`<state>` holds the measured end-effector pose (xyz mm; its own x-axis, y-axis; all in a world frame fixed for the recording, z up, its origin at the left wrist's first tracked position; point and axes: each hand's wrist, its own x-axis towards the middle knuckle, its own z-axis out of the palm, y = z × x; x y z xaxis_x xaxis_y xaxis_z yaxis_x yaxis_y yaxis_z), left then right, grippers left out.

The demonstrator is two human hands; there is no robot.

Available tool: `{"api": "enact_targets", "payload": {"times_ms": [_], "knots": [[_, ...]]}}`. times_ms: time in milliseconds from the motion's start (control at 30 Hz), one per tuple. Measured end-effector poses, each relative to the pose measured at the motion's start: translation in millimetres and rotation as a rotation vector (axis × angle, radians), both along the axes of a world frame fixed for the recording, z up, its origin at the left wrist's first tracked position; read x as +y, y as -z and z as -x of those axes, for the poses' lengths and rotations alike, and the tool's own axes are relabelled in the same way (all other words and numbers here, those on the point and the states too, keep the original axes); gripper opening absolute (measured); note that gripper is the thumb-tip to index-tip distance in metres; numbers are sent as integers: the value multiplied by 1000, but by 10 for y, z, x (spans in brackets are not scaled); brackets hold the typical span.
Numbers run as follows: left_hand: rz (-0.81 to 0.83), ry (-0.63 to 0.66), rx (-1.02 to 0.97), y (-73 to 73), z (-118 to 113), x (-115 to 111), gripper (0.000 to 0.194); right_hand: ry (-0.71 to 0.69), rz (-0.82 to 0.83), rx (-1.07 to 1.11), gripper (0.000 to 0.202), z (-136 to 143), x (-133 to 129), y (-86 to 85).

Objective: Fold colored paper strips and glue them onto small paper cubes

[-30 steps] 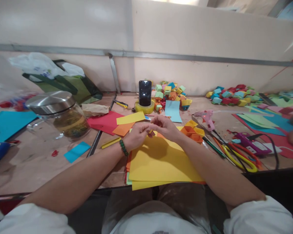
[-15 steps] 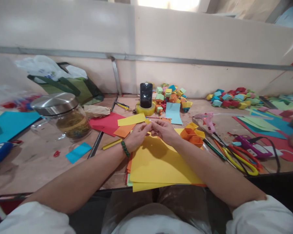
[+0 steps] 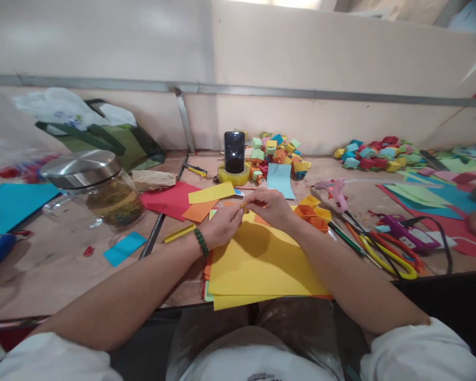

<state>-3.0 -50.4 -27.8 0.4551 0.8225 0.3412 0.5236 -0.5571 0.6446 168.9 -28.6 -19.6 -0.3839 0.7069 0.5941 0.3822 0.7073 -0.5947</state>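
My left hand [image 3: 223, 226], below a dark green bead bracelet, and my right hand [image 3: 273, 209] meet over a stack of yellow paper sheets [image 3: 267, 264]. Both are closed, their fingertips pinching a small folded piece of yellow paper [image 3: 245, 206] that they mostly hide. Just right of my right hand sit orange and yellow folded paper boxes [image 3: 313, 212]. Beyond my left hand lie a yellow paper strip [image 3: 211, 192] and an orange paper piece [image 3: 200, 210]. A light blue paper strip [image 3: 280, 180] rests behind my right hand.
A phone [image 3: 234, 151] stands upright in a yellow tape roll [image 3: 233, 174], beside a heap of coloured paper cubes [image 3: 280, 153]. To the right are a pink glue gun [image 3: 335, 191], scissors [image 3: 392, 259] and a purple power strip [image 3: 408, 233]. A glass jug [image 3: 115, 198] stands left.
My right hand has risen slightly and its fingers have shifted over the left fingertips. The small yellow paper has moved down between the hands. The whole view has shifted a little.
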Motion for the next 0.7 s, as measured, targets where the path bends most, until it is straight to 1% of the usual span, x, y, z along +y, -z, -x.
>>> {"api": "enact_targets", "payload": {"times_ms": [100,167,267,367,433,500,600,700], "knots": [[-11,1,-10,18,12,11,28,-20,-11,-19,12,-8,-6,-8],[-21,-7,-25,37,19,21,28,-3,-26,-33,10,-2,-17,-5],[41,-47,-87,67,14,26,32,43,-162,-119,15,22,-61,7],[228,-69,-276,87,-17,19,35,70,-330,-273,21,59,-129,23],[396,-57,-456,90,-46,13,32,80,-404,-380,24,85,-166,34],[531,-23,-630,88,-69,13,26,101,-450,-460,26,104,-186,42],[623,28,-823,92,-74,24,23,140,-484,-505,25,111,-188,46],[636,34,-899,97,-51,37,27,113,-436,-432,22,88,-159,39]]}}
